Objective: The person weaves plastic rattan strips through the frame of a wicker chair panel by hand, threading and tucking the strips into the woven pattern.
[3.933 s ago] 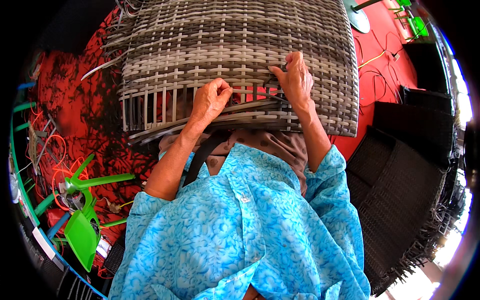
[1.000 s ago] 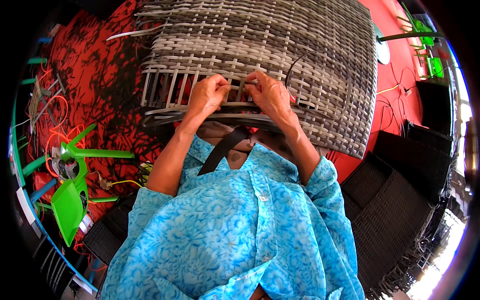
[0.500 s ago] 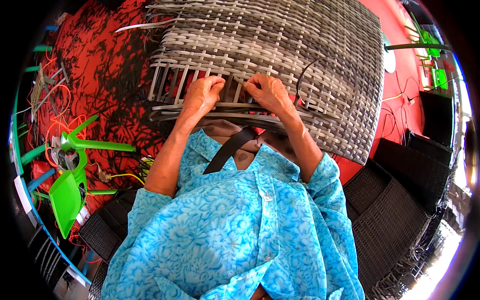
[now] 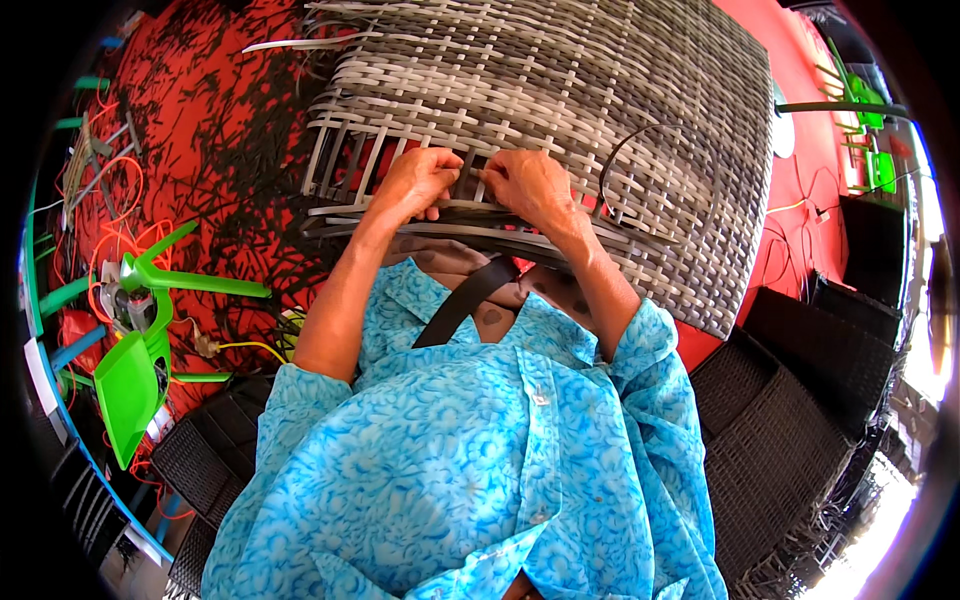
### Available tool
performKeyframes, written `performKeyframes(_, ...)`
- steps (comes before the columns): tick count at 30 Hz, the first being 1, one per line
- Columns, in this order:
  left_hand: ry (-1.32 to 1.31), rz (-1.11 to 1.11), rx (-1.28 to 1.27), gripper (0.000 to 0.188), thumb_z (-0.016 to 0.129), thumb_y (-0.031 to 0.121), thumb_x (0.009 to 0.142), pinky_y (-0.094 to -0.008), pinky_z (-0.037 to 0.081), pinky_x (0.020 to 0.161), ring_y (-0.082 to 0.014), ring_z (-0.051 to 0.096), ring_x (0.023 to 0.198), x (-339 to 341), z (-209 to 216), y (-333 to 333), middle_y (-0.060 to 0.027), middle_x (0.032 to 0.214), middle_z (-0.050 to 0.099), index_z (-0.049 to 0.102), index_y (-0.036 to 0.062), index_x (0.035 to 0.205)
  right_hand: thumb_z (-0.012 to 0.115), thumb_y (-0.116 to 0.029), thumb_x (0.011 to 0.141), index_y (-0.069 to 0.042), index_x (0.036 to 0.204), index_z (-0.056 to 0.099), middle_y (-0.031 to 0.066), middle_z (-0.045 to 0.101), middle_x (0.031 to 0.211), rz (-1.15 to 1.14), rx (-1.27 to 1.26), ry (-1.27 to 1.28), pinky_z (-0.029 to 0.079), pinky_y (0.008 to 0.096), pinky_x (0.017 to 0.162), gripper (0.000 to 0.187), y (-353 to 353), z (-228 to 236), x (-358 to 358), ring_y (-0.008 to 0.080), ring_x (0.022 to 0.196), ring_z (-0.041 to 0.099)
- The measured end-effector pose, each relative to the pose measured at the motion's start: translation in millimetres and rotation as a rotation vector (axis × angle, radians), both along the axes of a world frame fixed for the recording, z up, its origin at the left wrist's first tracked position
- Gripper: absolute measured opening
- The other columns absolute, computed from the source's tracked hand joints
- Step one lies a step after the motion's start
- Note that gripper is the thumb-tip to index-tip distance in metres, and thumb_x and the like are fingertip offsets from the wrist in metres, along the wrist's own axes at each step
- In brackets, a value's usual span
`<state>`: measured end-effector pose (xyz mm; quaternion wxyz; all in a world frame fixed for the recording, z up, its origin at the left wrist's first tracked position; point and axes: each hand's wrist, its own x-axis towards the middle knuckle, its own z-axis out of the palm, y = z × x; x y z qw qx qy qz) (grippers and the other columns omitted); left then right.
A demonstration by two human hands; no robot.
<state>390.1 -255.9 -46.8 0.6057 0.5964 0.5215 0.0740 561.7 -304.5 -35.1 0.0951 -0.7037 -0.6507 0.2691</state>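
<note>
A grey-brown woven wicker panel lies before me, with an unfinished lower left part where bare upright strips stand over gaps. My left hand is closed in a pinch at these strips, its fingertips at the edge of the weave. Close to its right, my right hand also pinches a strip at the same edge. The fingers partly hide what they grip. Loose flat strips run crosswise just below both hands, and a dark thin strip curves up from the panel right of my right hand.
Dark strip scraps litter the red floor at left. A green plastic stool lies there beside orange cords. Dark wicker furniture stands at lower right. A pale strip end sticks out from the panel's upper left.
Both hands stay at the lower weave edge. My right hand has shifted slightly and turned over the strip it pinches; my left fingers have moved a little right. The whole view has shifted slightly.
</note>
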Motion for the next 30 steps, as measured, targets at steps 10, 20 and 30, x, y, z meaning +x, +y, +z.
performKeyframes(10, -0.127, 0.060, -0.048, 0.021, 0.058, 0.020, 0.088, -0.0207, 0.037, 0.036, -0.0082, 0.052, 0.042, -6, -5, -1, 0.0009, 0.061, 0.055, 0.062, 0.0051, 0.101, 0.063, -0.027, 0.082, -0.007, 0.085, 0.067, 0.0122, 0.065, 0.069, -0.017, 0.136, 0.003, 0.050, 0.0420, 0.064, 0.021, -7, -3, -6, 0.0317, 0.068, 0.064)
performKeyframes(20, -0.314, 0.366, 0.092, 0.017, 0.059, 0.021, 0.089, -0.0222, 0.043, 0.045, -0.0093, 0.054, 0.049, -26, -8, -1, -0.0020, 0.066, 0.057, 0.061, 0.0051, 0.092, 0.059, -0.025, 0.087, -0.008, 0.100, 0.067, 0.0135, 0.065, 0.075, -0.044, 0.144, 0.332, 0.048, 0.0353, 0.060, 0.023, 12, -11, -22, 0.0243, 0.062, 0.061)
performKeyframes(30, -0.049, 0.204, 0.238, 0.030, 0.053, 0.018, 0.090, -0.0229, 0.043, 0.044, -0.0085, 0.052, 0.046, -42, -16, -4, -0.0015, 0.060, 0.056, 0.060, 0.0014, 0.113, 0.052, -0.028, 0.078, -0.009, 0.083, 0.069, 0.0170, 0.065, 0.071, -0.040, -0.020, 0.228, 0.051, 0.0414, 0.067, 0.026, 26, -8, -28, 0.0339, 0.071, 0.065)
